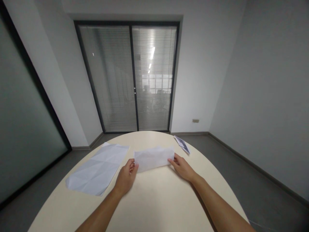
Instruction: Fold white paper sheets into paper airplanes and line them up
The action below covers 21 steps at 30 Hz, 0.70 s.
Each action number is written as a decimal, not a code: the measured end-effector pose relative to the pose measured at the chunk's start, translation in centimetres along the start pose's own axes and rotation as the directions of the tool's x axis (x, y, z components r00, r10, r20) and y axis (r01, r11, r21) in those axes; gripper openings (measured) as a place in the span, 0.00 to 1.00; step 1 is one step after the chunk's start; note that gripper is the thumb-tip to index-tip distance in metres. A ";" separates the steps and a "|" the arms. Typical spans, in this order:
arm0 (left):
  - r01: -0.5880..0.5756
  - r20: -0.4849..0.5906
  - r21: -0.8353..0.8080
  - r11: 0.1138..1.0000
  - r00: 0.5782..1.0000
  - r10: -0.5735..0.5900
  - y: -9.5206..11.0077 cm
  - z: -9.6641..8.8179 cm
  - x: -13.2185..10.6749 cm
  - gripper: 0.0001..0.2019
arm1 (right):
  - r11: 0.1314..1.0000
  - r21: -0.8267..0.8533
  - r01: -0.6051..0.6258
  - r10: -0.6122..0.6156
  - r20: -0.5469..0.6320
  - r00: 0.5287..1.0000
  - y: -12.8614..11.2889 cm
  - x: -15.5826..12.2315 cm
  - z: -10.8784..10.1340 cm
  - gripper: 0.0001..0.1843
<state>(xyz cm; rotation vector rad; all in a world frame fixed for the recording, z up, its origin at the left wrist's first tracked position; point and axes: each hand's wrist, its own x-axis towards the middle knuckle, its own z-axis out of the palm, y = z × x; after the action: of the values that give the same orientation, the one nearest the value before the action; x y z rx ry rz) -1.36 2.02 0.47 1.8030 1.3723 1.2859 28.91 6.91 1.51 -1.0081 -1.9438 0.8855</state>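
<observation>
Seen from the head camera, a person's left hand (126, 176) and right hand (183, 167) grip opposite ends of a white paper strip (152, 159), thumbs on its near face, at the far-middle part of a round, pale desk (156, 206). Creased white paper (98, 170) lies spread to the left, near the left hand, while a printed leaflet (182, 145) rests by the desk's far right edge, beyond the right hand, with dark-framed glass panels (154, 112) and their blinds standing behind.
</observation>
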 end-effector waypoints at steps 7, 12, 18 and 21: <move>0.049 -0.043 0.061 0.997 0.998 -0.046 -1.5 0.5 0.3 0.15 | 0.981 -0.181 -0.075 0.066 -0.053 0.996 1.9 0.1 0.1 0.25; 0.037 -0.057 0.167 0.985 0.998 -0.028 -1.6 0.2 0.4 0.12 | 0.975 -0.217 -0.043 0.027 -0.076 0.997 2.2 0.1 0.2 0.28; 0.151 -0.119 0.359 0.921 0.986 -0.115 -1.3 0.0 0.3 0.13 | 0.973 -0.226 -0.051 0.034 -0.079 0.996 1.8 0.1 0.3 0.27; 0.147 -0.111 0.398 0.906 0.988 -0.112 -1.4 0.1 0.3 0.21 | 0.971 -0.232 -0.061 0.048 -0.060 0.997 1.7 0.1 0.3 0.27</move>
<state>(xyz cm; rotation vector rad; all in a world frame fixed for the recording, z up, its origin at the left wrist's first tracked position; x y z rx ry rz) -1.90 2.78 -0.66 1.8928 1.8860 1.0750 29.20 7.64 0.01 -1.2143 -2.0162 0.6614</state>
